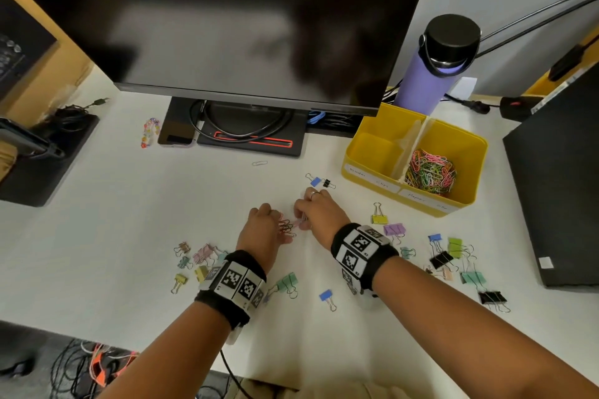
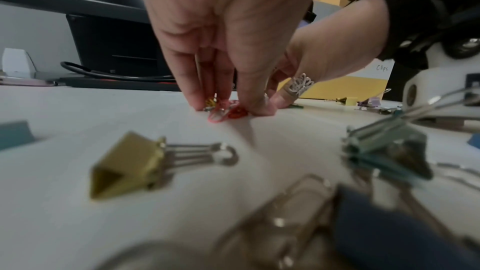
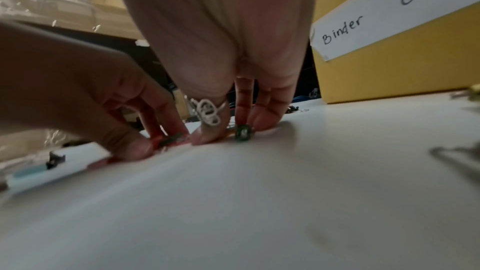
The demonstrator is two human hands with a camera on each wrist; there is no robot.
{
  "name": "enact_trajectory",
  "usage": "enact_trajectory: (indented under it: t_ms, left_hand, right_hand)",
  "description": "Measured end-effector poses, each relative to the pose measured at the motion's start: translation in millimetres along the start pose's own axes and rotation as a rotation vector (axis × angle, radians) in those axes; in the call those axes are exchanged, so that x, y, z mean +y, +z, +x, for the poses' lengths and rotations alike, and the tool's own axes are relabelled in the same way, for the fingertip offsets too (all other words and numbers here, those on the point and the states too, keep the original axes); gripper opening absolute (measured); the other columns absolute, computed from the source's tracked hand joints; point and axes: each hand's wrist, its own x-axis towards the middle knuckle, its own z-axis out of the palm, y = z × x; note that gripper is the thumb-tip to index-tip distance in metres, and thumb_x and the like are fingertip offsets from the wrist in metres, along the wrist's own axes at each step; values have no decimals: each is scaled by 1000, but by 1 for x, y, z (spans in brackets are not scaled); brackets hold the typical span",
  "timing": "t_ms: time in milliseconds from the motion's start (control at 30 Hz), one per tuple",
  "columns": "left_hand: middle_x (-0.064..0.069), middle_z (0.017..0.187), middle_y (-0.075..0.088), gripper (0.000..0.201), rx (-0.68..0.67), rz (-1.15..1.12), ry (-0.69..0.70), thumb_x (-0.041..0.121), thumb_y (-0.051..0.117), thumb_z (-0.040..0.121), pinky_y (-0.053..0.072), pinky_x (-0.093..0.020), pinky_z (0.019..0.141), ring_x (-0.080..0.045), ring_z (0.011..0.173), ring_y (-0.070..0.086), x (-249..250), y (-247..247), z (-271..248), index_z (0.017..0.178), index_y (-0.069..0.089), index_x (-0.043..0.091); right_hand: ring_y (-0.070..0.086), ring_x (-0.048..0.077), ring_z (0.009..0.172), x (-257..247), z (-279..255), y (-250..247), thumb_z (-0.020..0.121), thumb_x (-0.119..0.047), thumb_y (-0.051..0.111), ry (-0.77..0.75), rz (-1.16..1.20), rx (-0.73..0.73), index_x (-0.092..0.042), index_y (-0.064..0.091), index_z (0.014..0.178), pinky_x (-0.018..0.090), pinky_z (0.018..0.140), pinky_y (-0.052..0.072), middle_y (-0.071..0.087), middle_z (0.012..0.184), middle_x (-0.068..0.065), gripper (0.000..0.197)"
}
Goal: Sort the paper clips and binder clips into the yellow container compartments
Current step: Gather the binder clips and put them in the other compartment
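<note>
Gathering paper clips point(image 1: 286, 227), long axes mixed, under both hands.

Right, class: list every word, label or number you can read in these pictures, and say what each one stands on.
"Binder Clips": handwritten on the white label on the yellow container, left compartment's front.
"Clips": the same label's end, seen in the left wrist view.
Label on the right compartment's front: too faint in the head view to read surely.
White sticker on the black box: too small to read.
Wristband markers: patterns, not text.

A white paper label point(image 3: 384, 9) on the yellow plastic container's point(image 3: 405, 65) front wall reads "Binder Clips" in handwritten black marker.
</note>
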Motion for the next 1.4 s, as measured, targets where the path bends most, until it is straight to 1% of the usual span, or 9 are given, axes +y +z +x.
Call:
enact_trajectory:
  t_ms: [267,467,600,733,833,967,1133,1300,1400]
  left_hand:
    - [-13,121,45,33,-25,-94,-43,1,52,88,44,-33,87,-31,103,50,13,2,7,119,47,10]
    - [-14,124,42,37,-143,221,-25,-7,40,84,41,-31,90,-29,112,44,31,0,7,120,39,1]
    - [-17,132,40,33,-267,343,-54,0,36,93,42,-32,98,-30,120,45,36,-13,8,126,39,-3]
    - [-21,126,54,31,-403,188,26,9,35,97,42,-32,92,-32,117,52,52,-48,9,120,49,-8]
    - [-13,107,55,28,-434,-56,148,18,34,99,38,-25,66,-24,98,52,88,-73,9,109,56,4]
    - [-15,90,48,26,-408,-228,305,20,33,100,37,-30,62,-22,76,44,166,-91,23,96,52,3]
    - [-21,126,57,34,-238,-253,332,16,36,98,43,-32,93,-33,116,54,246,-80,55,121,52,-4]
    - [-22,122,59,29,-152,-79,379,9,42,95,44,-34,93,-34,113,55,249,-61,72,117,56,-4]
    - [-20,125,58,34,41,-214,521,3,43,94,41,-34,96,-32,115,54,221,-72,58,126,53,2]
  right_hand:
    - [40,34,117,4,-9,6,86,7,38,62,-247,-30,-1,41,119,37,94,41,44,126,22,35]
    - [46,33,117,8,-14,-2,85,7,44,103,-133,-72,3,45,119,34,96,38,47,126,22,34]
    - [55,23,91,21,-31,-17,78,17,44,155,247,120,3,60,96,25,73,39,62,98,15,28]
    - [51,12,76,35,-65,-60,86,2,55,161,485,326,-7,60,86,6,59,39,57,86,0,10]
    - [54,15,79,59,-85,-103,86,-4,58,202,487,549,-8,59,86,21,68,40,59,85,2,4]
    - [54,21,79,105,-92,-132,85,-8,62,402,384,756,-5,62,88,34,74,46,60,83,5,5]
    - [62,35,96,134,-87,-139,83,0,59,453,273,734,-6,66,88,36,85,45,70,98,18,11]
    - [58,35,106,133,-98,-146,89,0,49,368,4,449,-4,58,118,33,89,41,65,113,22,31]
    - [58,35,104,127,-104,-142,89,-2,51,329,1,468,-7,56,123,34,90,43,64,113,22,34]
